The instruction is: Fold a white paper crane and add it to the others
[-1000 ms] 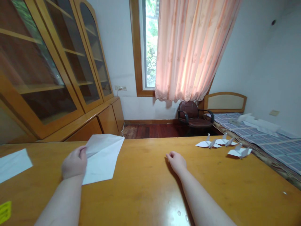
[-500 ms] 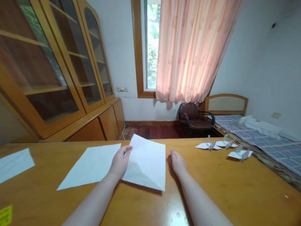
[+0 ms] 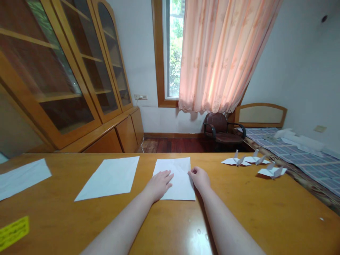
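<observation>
A white paper sheet [image 3: 178, 173] lies flat on the wooden table [image 3: 239, 212] in front of me. My left hand [image 3: 158, 184] rests on its left part with fingers stretched flat. At the sheet's right edge my right hand [image 3: 199, 177] has its fingers curled and pinches the paper. A second white sheet [image 3: 110, 176] lies to the left of it.
Three folded paper cranes [image 3: 253, 163] stand at the table's right. Another sheet [image 3: 21, 177] and a yellow note [image 3: 13, 232] lie at the far left. Beyond the table are glass-door cabinets [image 3: 66, 78], a brown chair [image 3: 221, 129], a curtain and a bed [image 3: 305, 152].
My left hand carried the top sheet from the left stack to the table's middle and laid it flat. My right hand took hold of its right edge.
</observation>
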Demonstrator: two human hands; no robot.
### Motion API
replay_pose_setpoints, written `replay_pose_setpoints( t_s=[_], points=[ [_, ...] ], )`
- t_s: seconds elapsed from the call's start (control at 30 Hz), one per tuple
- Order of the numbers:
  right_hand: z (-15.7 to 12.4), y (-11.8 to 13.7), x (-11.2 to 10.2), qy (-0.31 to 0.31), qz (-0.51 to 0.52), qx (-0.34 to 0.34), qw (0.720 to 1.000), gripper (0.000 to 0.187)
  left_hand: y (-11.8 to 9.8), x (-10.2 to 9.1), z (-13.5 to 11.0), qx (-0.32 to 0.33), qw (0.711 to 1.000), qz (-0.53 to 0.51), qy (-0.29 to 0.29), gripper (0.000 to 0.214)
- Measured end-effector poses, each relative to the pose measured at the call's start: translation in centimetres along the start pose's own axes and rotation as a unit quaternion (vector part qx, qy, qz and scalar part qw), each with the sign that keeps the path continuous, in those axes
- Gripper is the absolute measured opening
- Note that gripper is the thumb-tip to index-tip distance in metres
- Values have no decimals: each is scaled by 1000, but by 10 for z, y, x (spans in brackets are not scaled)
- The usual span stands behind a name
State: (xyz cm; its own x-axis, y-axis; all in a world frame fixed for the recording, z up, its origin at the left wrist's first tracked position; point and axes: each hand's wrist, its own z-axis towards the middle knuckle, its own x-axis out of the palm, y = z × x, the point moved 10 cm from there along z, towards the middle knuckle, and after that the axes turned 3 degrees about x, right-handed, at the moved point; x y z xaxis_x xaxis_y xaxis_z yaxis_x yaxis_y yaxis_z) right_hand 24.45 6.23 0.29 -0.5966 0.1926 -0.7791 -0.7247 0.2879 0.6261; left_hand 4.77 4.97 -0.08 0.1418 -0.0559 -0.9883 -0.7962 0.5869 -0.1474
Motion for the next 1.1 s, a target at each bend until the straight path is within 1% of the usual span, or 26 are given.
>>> replay_pose_setpoints(
  t_s=[0.03, 0.07, 0.1, 0.13, 0.17, 0.2, 0.23, 0.27, 0.3, 0.37, 0.43, 0.47, 0.5, 0.57, 0.7, 0.83, 1.0, 1.1],
  points=[
    [1, -2, -1, -2, 5, 2, 1000, 21, 0, 4, 1, -31, 999, 1, 11, 52],
    [1, -4, -3, -7, 14, 2, 1000, 21, 0, 6, 2, -66, 998, 7, 9, 55],
    [1, -4, -5, -15, 23, -4, 1000, 21, -1, 8, 3, -88, 996, 12, 5, 56],
    [1, -2, -11, -43, 30, -14, 999, 22, -5, 11, 5, -91, 996, 15, 4, 58],
    [-1, 1, -21, -88, 36, -32, 995, 23, -10, 15, 7, -81, 997, 16, 9, 60],
    [-5, 7, -29, -132, 41, -59, 989, 26, -13, 18, 9, -73, 997, 16, 13, 61],
    [-10, 16, -33, -154, 44, -101, 982, 29, -15, 20, 11, -62, 998, 16, 19, 62],
    [-15, 28, -30, -144, 47, -149, 977, 30, -17, 21, 13, -49, 998, 14, 21, 63],
    [-20, 41, -22, -110, 47, -198, 973, 32, -19, 22, 14, -29, 999, 11, 23, 64],
    [-31, 61, 2, -16, 27, -268, 963, 36, -24, 20, 15, 7, 1000, 2, 22, 65],
    [-42, 70, 30, 89, -17, -301, 949, 44, -22, 17, 15, 9, 1000, -5, 22, 66],
    [-44, 69, 40, 122, -45, -297, 946, 47, -21, 16, 15, 5, 1000, -8, 21, 67],
    [-44, 67, 46, 138, -73, -286, 946, 50, -19, 16, 15, -1, 1000, -12, 28, 68],
    [-42, 60, 52, 149, -120, -260, 947, 52, -17, 16, 14, -14, 999, -14, 35, 69],
    [-36, 48, 51, 138, -179, -213, 951, 57, -7, 16, 14, -63, 997, -15, 29, 67],
    [-32, 41, 50, 132, -198, -174, 956, 61, 3, 15, 13, -99, 995, -21, 4, 67],
    [-28, 38, 49, 119, -199, -159, 960, 66, 16, 16, 9, -153, 988, -29, -10, 70],
    [-27, 36, 48, 106, -200, -157, 961, 66, 20, 16, 7, -181, 983, -32, -10, 72]
  ],
)
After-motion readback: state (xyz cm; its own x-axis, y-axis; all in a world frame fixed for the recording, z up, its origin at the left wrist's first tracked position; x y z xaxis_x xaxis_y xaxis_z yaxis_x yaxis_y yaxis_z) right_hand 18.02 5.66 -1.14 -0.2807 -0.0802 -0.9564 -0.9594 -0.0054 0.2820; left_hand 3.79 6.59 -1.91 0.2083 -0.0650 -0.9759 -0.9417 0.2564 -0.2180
